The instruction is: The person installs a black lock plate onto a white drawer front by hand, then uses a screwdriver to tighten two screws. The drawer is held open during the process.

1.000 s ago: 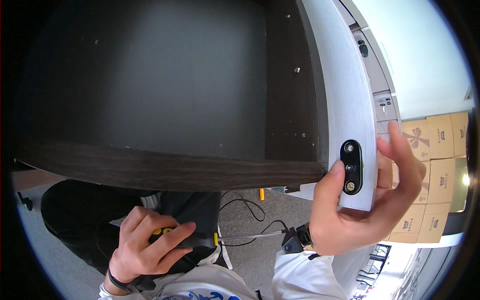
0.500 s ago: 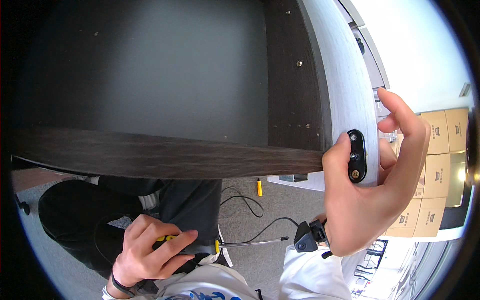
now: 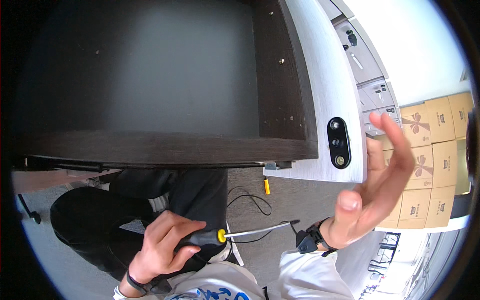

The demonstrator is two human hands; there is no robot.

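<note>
The left hand point(image 3: 162, 245) is clamped on the screwdriver point(image 3: 240, 233); the right hand point(image 3: 372, 195) is spread apart beside the black oval fitting point(image 3: 338, 143). Seat the tip squarely in a fitting screw before turning.

By my left hand point(image 3: 162, 245) I saw a screwdriver point(image 3: 235, 234) with a black handle, a yellow collar and a silver shaft. Above that hand the drawer point(image 3: 165, 90) was dark brown with a wood grain on its sides and a flat grey bottom. Just left of my right hand point(image 3: 372, 190) the drawer front point(image 3: 325, 75) was pale grey with a fine grain, and it carried a black oval plate point(image 3: 338, 142) with silver screws. Behind my right hand the boxes point(image 3: 435, 150) were tan, each printed with a brown bow. My trousers point(image 3: 125, 210) were black, my shirt point(image 3: 260, 285) white with blue print, the floor point(image 3: 295, 200) grey, and a small yellow bit point(image 3: 267, 185) lay on it.
</note>
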